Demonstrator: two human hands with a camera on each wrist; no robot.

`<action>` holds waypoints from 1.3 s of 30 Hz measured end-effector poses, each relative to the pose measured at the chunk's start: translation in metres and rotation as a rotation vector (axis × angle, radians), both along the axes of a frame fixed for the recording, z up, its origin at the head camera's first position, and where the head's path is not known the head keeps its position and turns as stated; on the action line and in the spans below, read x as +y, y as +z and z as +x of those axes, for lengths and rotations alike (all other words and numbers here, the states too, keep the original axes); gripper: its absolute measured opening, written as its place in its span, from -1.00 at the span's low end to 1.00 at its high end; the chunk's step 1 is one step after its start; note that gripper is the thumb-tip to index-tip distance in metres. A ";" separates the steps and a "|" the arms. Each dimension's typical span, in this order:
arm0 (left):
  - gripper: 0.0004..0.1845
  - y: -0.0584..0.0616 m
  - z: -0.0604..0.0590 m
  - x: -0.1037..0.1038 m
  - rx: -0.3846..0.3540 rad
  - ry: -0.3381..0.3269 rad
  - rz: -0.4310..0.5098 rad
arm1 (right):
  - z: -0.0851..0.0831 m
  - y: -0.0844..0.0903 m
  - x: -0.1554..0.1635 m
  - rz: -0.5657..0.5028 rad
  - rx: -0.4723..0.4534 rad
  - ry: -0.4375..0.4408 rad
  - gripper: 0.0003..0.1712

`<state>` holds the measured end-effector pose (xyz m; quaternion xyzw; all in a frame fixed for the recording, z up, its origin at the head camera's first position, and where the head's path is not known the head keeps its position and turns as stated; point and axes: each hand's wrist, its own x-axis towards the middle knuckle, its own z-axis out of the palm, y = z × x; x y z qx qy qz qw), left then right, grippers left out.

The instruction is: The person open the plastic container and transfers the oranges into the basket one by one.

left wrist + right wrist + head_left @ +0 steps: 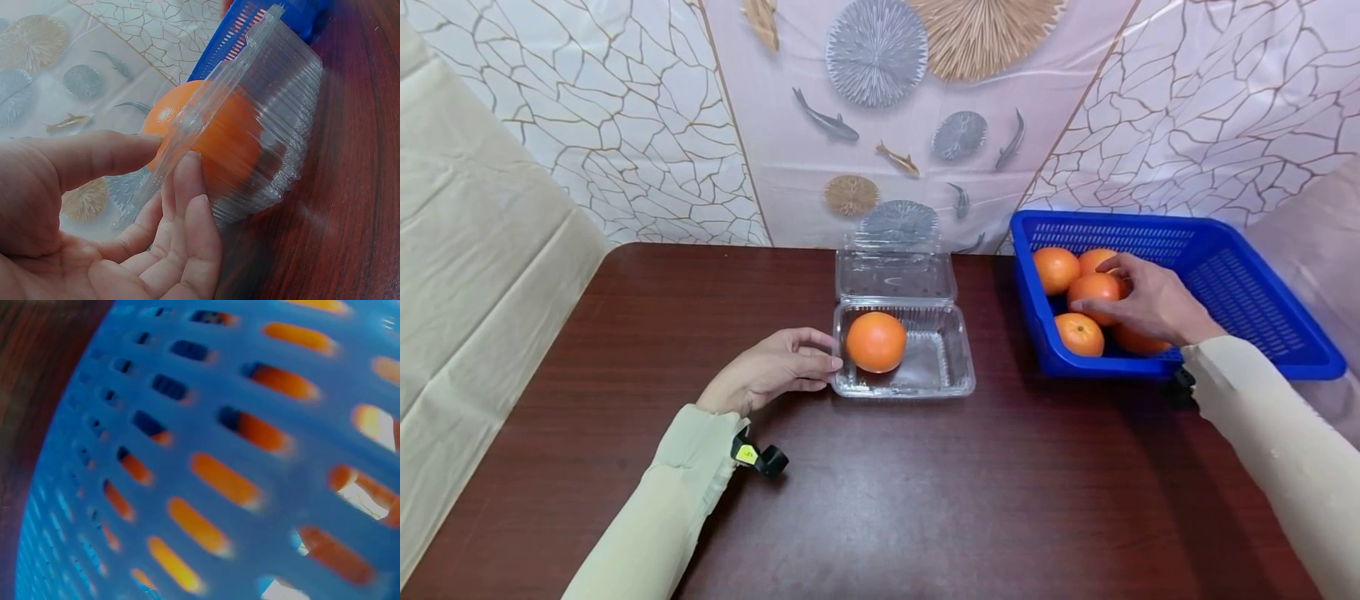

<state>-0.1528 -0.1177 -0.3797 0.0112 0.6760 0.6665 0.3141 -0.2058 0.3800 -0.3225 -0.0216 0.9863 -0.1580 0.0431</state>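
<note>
A clear plastic clamshell container [951,385] stands on the table with its lid [895,277] folded back. One orange [876,342] sits at the left inside it. My left hand [775,367] pinches the container's left rim between thumb and fingertips; in the left wrist view the thumb [106,156] lies on one side of the rim, the fingers on the other. Inside the blue basket [1150,367], my right hand [1153,296] grips an orange [1093,293] with its thumb and fingers curled round it. In the right wrist view the basket's slotted wall [150,469] hides that hand.
Several more oranges lie about the right hand in the basket, among them a front one [1079,335] and a back left one [1056,268]. Dark reddish table [880,500] extends in front. A patterned wall sheet [647,125] hangs behind the container and basket.
</note>
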 end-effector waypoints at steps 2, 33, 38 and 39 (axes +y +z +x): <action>-0.55 0.000 0.000 0.000 0.000 0.001 -0.002 | -0.001 -0.003 0.001 0.007 0.007 0.009 0.00; -0.54 -0.001 -0.001 0.001 -0.006 0.004 0.011 | 0.021 0.037 -0.023 -0.108 0.125 0.046 -0.09; -0.54 -0.002 -0.001 0.000 -0.003 0.001 0.014 | 0.030 0.047 -0.038 -0.125 0.123 0.051 -0.05; -0.54 -0.002 -0.001 0.000 -0.003 0.000 0.014 | 0.032 0.049 -0.041 -0.127 0.125 0.053 -0.05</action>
